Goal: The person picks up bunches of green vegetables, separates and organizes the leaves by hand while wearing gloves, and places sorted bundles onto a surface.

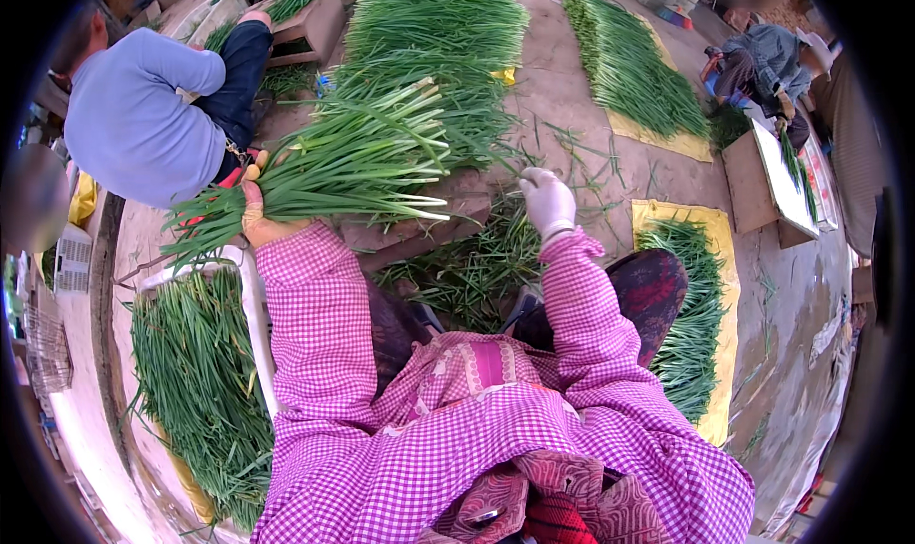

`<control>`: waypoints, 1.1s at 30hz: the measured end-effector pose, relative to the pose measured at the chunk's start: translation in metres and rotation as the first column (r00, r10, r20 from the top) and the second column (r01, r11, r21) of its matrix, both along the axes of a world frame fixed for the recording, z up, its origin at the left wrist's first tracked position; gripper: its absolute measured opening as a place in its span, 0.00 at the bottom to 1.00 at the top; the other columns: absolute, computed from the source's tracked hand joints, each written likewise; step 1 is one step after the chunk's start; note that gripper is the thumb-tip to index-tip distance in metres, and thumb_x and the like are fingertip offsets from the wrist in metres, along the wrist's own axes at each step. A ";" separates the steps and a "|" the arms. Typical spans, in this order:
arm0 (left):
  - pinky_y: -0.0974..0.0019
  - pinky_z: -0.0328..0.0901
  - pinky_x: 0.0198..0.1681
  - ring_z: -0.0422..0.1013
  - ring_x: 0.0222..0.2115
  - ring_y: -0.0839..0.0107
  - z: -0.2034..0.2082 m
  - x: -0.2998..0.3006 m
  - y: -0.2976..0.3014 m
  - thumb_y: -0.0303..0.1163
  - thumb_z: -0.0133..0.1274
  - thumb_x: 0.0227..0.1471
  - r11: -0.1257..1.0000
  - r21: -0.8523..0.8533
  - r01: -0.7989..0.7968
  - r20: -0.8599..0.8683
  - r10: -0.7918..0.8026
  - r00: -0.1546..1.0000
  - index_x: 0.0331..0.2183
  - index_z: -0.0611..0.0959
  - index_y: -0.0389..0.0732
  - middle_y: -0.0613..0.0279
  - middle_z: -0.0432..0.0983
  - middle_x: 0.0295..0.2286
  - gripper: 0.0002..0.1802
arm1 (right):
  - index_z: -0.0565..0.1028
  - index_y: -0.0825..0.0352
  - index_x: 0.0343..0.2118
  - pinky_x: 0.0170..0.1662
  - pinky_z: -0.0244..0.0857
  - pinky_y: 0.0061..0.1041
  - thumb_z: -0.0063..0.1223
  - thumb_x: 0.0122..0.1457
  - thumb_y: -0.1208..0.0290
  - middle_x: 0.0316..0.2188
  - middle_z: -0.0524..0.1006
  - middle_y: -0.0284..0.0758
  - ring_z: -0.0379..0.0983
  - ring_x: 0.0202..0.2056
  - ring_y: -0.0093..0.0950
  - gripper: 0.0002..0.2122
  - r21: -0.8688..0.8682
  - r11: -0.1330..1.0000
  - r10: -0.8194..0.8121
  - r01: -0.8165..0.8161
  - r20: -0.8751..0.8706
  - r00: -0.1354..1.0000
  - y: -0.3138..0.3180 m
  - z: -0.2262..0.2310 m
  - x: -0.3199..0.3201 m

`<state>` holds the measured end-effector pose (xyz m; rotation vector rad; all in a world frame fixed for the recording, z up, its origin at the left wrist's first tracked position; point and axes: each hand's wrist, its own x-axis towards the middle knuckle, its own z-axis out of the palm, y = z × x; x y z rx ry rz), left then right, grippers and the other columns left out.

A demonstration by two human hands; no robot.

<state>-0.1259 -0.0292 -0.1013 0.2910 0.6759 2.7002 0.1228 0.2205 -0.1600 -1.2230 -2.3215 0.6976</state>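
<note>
My left hand [264,219], with yellowish finger coverings, is wrapped round a thick bunch of green chives [348,158]. The bunch lies crosswise, its pale stalk ends toward the right and its leaf tips toward the left. Beneath its stalk end is a low wooden block [448,211]. My right hand [549,202], in a white glove, is raised right of the block and apart from the bunch. Its fingers are curled together; whatever may be in them is too small to make out. Loose chive leaves [477,268] litter the floor between my feet.
A large chive pile [434,30] lies ahead. More chives rest on yellow sheets [727,287] at the right and far right. At left a white-framed crate [255,325] stands by another heap [200,363]. One person [143,115] sits at left, another [767,68] far right beside a box [753,182].
</note>
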 end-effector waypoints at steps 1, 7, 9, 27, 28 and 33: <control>0.38 0.64 0.47 0.68 0.46 0.52 -0.001 -0.002 -0.002 0.39 0.44 0.57 1.000 -0.003 -0.011 0.004 0.011 1.000 0.46 0.74 0.40 0.51 0.71 0.46 0.18 | 0.77 0.65 0.36 0.43 0.66 0.31 0.50 0.55 0.63 0.35 0.77 0.39 0.74 0.39 0.36 0.12 -0.066 0.998 -0.010 0.009 -0.018 1.000 0.001 0.012 0.003; 0.37 0.66 0.45 0.68 0.47 0.51 -0.008 0.000 0.006 0.32 0.47 0.56 0.998 0.030 0.053 -0.277 -0.042 0.960 0.42 0.76 0.38 0.53 0.69 0.47 0.12 | 0.77 0.67 0.41 0.48 0.63 0.23 0.53 0.56 0.58 0.40 0.78 0.38 0.73 0.43 0.28 0.17 -0.384 0.834 0.086 -0.397 -0.620 0.780 -0.039 0.060 -0.033; 0.37 0.67 0.45 0.67 0.47 0.50 -0.003 0.002 0.010 0.29 0.46 0.56 0.982 0.046 0.183 -0.384 -0.151 0.911 0.42 0.75 0.38 0.52 0.68 0.48 0.12 | 0.75 0.71 0.42 0.48 0.64 0.24 0.55 0.55 0.58 0.40 0.77 0.40 0.73 0.42 0.28 0.20 -0.455 0.795 0.102 -0.402 -0.552 0.827 -0.051 0.058 -0.050; 0.36 0.61 0.50 0.65 0.50 0.54 -0.013 -0.013 -0.012 0.32 0.44 0.57 0.987 0.120 0.107 -0.161 -0.087 0.983 0.45 0.75 0.41 0.57 0.69 0.48 0.14 | 0.76 0.67 0.40 0.49 0.64 0.32 0.57 0.50 0.65 0.43 0.76 0.41 0.71 0.45 0.37 0.16 0.072 0.990 0.143 -0.123 -0.433 0.890 -0.008 0.021 0.009; 0.37 0.62 0.50 0.65 0.50 0.54 -0.010 -0.007 -0.007 0.33 0.44 0.57 0.991 0.099 0.090 -0.138 -0.076 0.988 0.45 0.75 0.42 0.58 0.70 0.48 0.14 | 0.76 0.67 0.40 0.49 0.64 0.32 0.58 0.49 0.65 0.43 0.76 0.41 0.71 0.45 0.37 0.16 0.082 0.979 0.202 -0.187 -0.519 0.831 -0.023 0.039 0.000; 0.41 0.64 0.49 0.67 0.48 0.57 -0.007 0.003 0.005 0.35 0.45 0.57 0.987 -0.048 0.156 -0.261 -0.163 0.952 0.40 0.78 0.41 0.60 0.71 0.47 0.12 | 0.72 0.68 0.46 0.55 0.56 0.32 0.61 0.45 0.56 0.49 0.71 0.43 0.66 0.51 0.37 0.27 0.477 0.866 0.285 -0.148 -0.230 0.931 -0.060 0.064 -0.042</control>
